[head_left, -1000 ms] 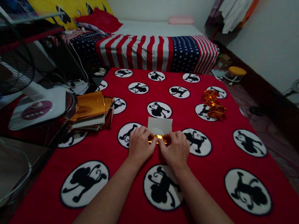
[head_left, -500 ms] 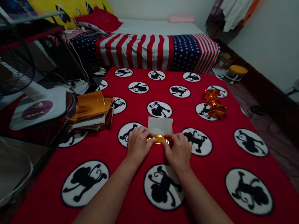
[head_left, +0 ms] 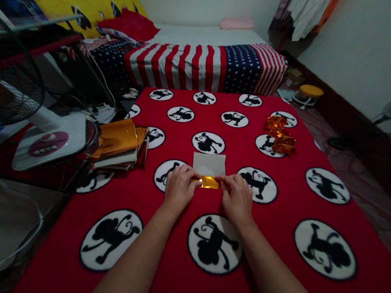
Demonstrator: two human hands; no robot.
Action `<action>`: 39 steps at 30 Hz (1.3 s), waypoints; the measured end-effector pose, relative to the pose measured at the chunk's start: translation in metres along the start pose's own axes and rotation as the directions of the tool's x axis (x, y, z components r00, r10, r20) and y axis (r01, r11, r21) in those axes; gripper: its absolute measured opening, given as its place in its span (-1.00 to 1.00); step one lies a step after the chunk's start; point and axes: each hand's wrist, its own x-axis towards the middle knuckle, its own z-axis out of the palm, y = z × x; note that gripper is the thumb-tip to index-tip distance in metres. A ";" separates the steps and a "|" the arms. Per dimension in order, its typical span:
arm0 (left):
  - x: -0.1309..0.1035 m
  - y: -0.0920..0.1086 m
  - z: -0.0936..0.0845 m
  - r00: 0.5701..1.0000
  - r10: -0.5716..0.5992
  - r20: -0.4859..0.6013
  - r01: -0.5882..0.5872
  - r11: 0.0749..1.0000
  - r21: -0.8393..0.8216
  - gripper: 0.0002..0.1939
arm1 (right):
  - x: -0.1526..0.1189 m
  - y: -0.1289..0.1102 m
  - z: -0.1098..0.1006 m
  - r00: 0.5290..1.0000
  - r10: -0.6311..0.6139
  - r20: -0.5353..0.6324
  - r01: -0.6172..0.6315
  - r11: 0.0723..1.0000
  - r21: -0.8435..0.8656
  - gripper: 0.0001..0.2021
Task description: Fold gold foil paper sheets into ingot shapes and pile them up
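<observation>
A sheet of gold foil paper [head_left: 210, 182] lies on the red cloth with its near edge turned up in a shiny gold strip. Its pale grey back [head_left: 209, 162] faces up beyond the strip. My left hand [head_left: 180, 188] pinches the strip's left end between thumb and fingers. At the right end, my right hand [head_left: 237, 195] grips it the same way, thumb in front. The fingertips cover both ends of the fold.
A stack of gold foil sheets [head_left: 117, 142] lies at the left edge of the red monkey-print cloth [head_left: 180, 277]. Several folded gold foil pieces [head_left: 280, 136] sit at the right. A fan base [head_left: 51, 139] stands left; beyond is a bed [head_left: 188, 66].
Both hands have moved slightly apart along the gold strip, the right thumb shifting right. More of the strip shows between them, and it looks flatter.
</observation>
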 end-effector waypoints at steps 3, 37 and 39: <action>0.000 -0.001 -0.001 1.000 -0.005 0.019 0.006 1.000 -0.031 -0.93 | -0.001 0.001 -0.003 1.000 0.003 -0.005 -0.003 1.000 -0.003 -0.69; 0.000 -0.004 -0.002 1.000 0.001 0.004 0.000 0.999 -0.033 -0.95 | -0.043 -0.001 0.011 0.910 -0.362 0.202 0.401 0.890 -0.216 0.00; 0.000 -0.005 -0.002 1.000 0.002 0.008 -0.002 1.000 -0.028 -0.95 | -0.042 0.005 0.004 0.917 -0.338 0.215 0.386 0.887 -0.253 -0.05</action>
